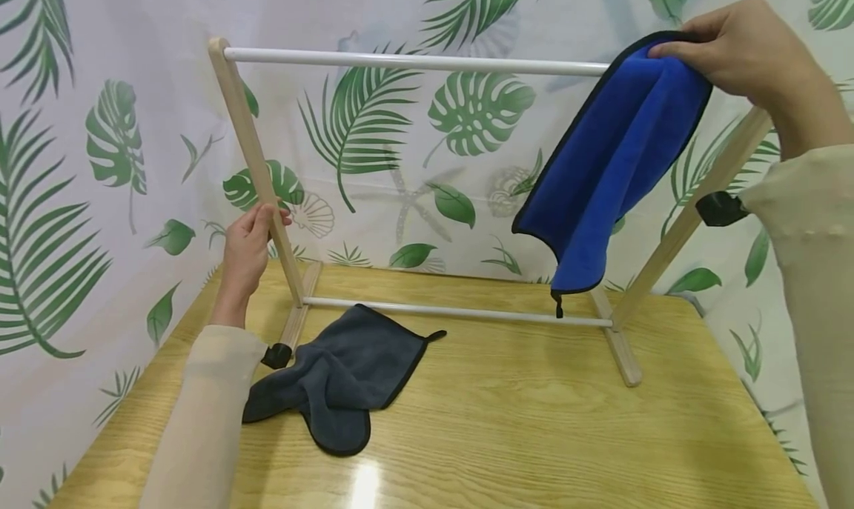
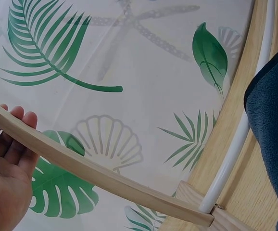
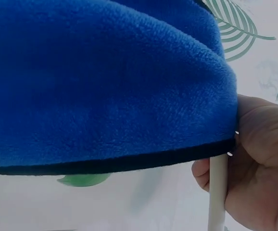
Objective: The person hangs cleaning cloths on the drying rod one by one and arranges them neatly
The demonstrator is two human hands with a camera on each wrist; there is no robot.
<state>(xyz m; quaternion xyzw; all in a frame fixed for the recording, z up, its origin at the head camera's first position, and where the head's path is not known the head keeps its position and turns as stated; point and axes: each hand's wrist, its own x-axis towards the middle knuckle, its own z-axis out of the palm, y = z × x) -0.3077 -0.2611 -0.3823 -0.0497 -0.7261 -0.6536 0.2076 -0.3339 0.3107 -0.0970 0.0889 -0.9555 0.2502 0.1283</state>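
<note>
Leaf-print sheeting (image 1: 163, 68) stands behind the rack (image 1: 414, 61), which rests on a wooden table (image 1: 534, 435). Left hand (image 1: 245, 246): fingers curled round the left post (image 1: 247, 138) of the rack. Right hand (image 1: 750, 53): thumb and fingers pinch the blue cloth (image 1: 607, 168) at the rack's upper right. Status, as judged: partway. The blue cloth is at the rack but not released; full draping cannot be confirmed. Outstanding: the gray cloth (image 1: 373, 357), unhung, in front of the rack's lower left.

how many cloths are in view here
2: a blue cloth pinched in the right hand at the white top bar, and a dark grey cloth lying rumpled on the wooden table.
</note>
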